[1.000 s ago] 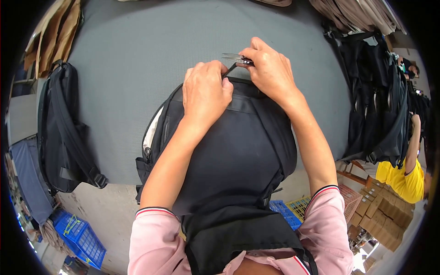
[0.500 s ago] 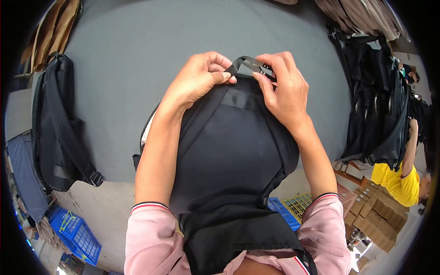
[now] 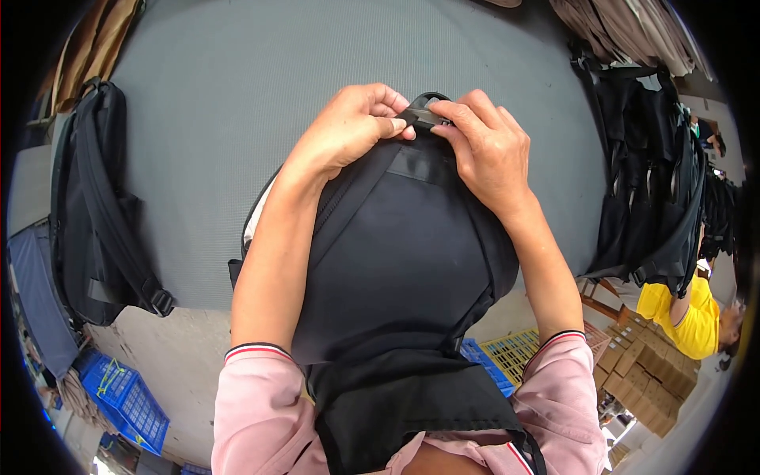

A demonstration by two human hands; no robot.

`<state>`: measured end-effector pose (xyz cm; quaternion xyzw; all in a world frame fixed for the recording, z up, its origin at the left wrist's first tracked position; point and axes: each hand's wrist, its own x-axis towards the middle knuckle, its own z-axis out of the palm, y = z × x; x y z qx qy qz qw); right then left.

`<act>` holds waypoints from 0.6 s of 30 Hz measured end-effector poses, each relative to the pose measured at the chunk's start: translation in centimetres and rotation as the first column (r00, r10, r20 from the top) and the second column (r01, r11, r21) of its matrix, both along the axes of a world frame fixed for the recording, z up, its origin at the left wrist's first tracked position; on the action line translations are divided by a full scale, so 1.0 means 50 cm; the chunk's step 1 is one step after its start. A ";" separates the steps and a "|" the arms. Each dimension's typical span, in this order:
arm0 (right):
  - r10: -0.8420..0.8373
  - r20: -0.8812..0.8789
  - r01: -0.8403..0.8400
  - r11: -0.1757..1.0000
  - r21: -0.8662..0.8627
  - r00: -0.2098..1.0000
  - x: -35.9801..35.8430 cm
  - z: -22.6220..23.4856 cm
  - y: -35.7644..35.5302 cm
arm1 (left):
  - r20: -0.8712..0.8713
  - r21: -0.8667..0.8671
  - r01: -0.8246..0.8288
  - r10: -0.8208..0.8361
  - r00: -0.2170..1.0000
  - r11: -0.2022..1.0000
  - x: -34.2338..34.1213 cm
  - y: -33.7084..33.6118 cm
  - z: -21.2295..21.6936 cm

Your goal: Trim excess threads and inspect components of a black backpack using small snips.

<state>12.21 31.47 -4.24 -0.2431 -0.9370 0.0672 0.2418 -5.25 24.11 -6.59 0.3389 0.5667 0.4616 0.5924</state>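
A person's left hand and right hand pinch the small carry loop at the top of a black backpack, which lies on a grey tabletop and hangs over its near edge toward the person. Another black backpack lies at the left of the tabletop, more black bags pile up on the right, and blue crates stand below.

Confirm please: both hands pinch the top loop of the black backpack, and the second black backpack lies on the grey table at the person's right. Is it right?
Not quite. The head view shows the second black backpack at the person's left. Both hands, left and right, do pinch the top loop of the black backpack on the grey table.
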 end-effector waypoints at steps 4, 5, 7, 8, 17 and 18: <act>0.009 -0.049 -0.007 0.999 0.053 0.999 0.004 -0.006 0.001 | 0.010 0.000 0.000 0.000 1.000 1.000 0.001 0.003 -0.003; 0.010 -0.048 -0.008 0.999 0.053 0.999 0.007 -0.008 0.000 | 0.004 -0.001 -0.001 0.001 1.000 1.000 0.002 0.003 -0.003; -0.085 -0.133 0.076 0.994 -0.075 0.987 0.010 -0.014 -0.001 | -0.003 -0.003 -0.006 0.006 1.000 1.000 0.000 0.002 -0.004; -0.083 -0.133 0.073 0.994 -0.076 0.988 0.009 -0.013 -0.001 | 0.004 0.000 -0.001 0.001 1.000 1.000 -0.001 0.002 -0.005; -0.091 -0.093 0.082 0.992 -0.095 0.992 0.009 -0.013 0.004 | 0.043 0.001 0.011 -0.011 0.999 1.000 -0.001 0.006 -0.004; -0.074 -0.126 0.061 0.993 -0.104 0.989 0.010 -0.016 0.002 | 0.051 -0.011 -0.008 0.008 0.999 1.000 -0.002 0.004 -0.008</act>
